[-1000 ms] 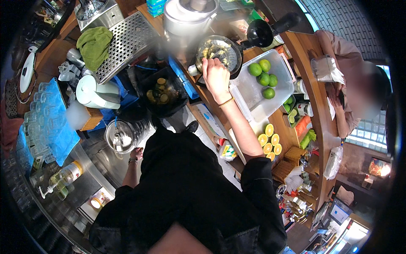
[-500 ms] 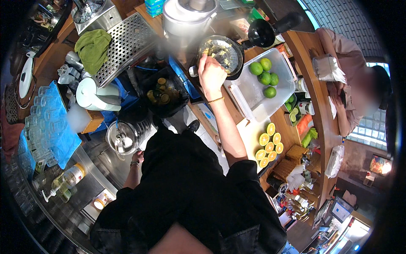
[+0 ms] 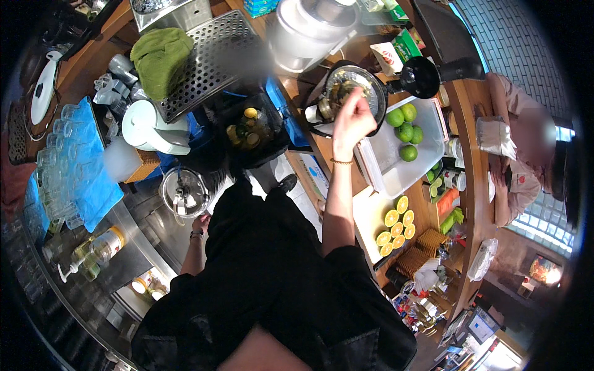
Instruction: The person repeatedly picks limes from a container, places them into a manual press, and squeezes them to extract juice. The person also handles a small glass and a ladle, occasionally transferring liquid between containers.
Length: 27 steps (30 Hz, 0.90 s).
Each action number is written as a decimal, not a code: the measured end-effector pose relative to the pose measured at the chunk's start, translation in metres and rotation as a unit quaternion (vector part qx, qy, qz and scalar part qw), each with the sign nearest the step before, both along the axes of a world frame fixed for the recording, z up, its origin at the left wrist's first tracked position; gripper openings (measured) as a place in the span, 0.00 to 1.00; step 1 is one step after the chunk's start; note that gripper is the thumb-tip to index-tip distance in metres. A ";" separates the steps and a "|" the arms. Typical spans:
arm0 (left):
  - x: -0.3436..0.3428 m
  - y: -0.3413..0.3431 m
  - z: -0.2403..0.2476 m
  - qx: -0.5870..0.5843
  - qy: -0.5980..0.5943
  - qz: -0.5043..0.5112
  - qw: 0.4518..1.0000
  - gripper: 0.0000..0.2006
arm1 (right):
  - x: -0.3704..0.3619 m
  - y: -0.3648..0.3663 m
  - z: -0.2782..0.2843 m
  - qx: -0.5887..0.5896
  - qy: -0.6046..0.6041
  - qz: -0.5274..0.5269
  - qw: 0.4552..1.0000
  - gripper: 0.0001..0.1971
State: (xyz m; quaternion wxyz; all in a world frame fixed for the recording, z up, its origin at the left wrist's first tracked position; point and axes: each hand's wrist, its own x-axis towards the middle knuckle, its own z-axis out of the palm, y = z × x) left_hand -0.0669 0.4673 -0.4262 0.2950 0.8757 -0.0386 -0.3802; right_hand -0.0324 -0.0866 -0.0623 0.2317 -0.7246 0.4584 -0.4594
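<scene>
My right hand reaches into the round strainer bowl of a black juicer, which has wet pulp and peel in it. Its fingers are curled together over the pulp; what they hold is hidden beneath them. A black cup-shaped press with a handle stands swung aside at the right of the bowl. Low on the left, my left hand hangs by a round steel pot, its fingers too small and hidden to read.
Whole green limes lie in a clear plastic tub. Several halved oranges rest on a board nearby. A black bin holds spent fruit halves. Glasses stand on a blue cloth. A person leans on the counter opposite.
The view has shifted, so the counter things appear farther right. My right hand has moved from the bowl's left part toward its right and near side. My left hand stays low by the pot.
</scene>
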 end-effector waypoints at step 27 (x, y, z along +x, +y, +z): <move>0.107 0.020 -0.050 -0.146 0.281 0.204 0.926 0.15 | -0.075 -0.033 0.049 0.110 0.139 0.215 0.960 0.20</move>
